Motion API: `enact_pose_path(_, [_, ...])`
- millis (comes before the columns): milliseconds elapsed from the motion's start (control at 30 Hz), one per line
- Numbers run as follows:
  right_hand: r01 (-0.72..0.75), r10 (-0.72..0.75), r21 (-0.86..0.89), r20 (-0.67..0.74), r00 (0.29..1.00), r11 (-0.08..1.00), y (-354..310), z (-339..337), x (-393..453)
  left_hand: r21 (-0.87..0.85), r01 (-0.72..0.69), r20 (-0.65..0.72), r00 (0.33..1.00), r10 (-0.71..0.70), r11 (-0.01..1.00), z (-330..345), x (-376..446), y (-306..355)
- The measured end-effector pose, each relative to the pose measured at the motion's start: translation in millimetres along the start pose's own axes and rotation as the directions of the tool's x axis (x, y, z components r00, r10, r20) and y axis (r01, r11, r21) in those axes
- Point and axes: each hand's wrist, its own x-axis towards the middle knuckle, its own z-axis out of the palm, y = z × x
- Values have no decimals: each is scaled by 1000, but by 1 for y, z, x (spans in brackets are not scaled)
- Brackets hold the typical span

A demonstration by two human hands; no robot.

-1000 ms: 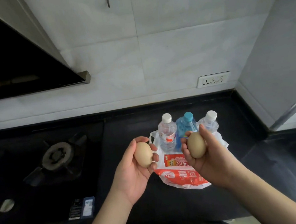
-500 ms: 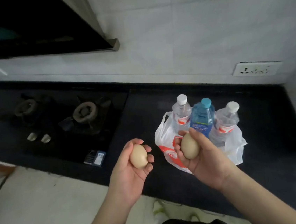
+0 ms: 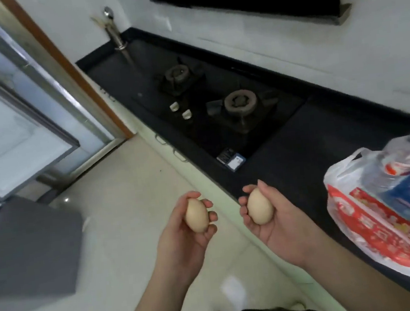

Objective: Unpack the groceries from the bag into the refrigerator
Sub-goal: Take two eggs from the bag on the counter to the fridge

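Head view: left hand (image 3: 182, 236) cups one beige egg (image 3: 196, 215), right hand (image 3: 279, 223) cups another egg (image 3: 260, 206), both over the floor beside the counter's front edge; bottles (image 3: 407, 167) stand in the plastic bag (image 3: 373, 228) at the counter's (image 3: 299, 150) right end.

There is one view only, from a camera on the person's head, so no second view shares anything with it. It looks steeply down and forward, tilted, along the black bench (image 3: 287, 151) that runs from lower right to upper left. Both hands sit close below the lens at centre. The floor (image 3: 121, 240) fills the lower left, and the wall (image 3: 339, 47) the upper right.
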Motion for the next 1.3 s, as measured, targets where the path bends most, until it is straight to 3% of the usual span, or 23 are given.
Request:
enact_pose_path(367, [-203, 230, -267, 72, 970, 942, 160, 127, 34, -240, -227, -289, 945, 154, 944, -179, -90, 61])
enact_pose_path(733, [-342, 448, -462, 140, 883, 818, 328, 242, 50, -295, -465, -493, 823, 284, 835, -328, -187, 128])
enact_pose_path(1033, [-331, 520, -575, 200, 830, 749, 387, 301, 75, -291, -609, -588, 722, 365, 738, -384, -213, 162])
enact_pose_path(1300, [-425, 606, -521, 242, 758, 740, 400, 352, 143, -209, -649, -627, 663, 409, 732, -411, -159, 230])
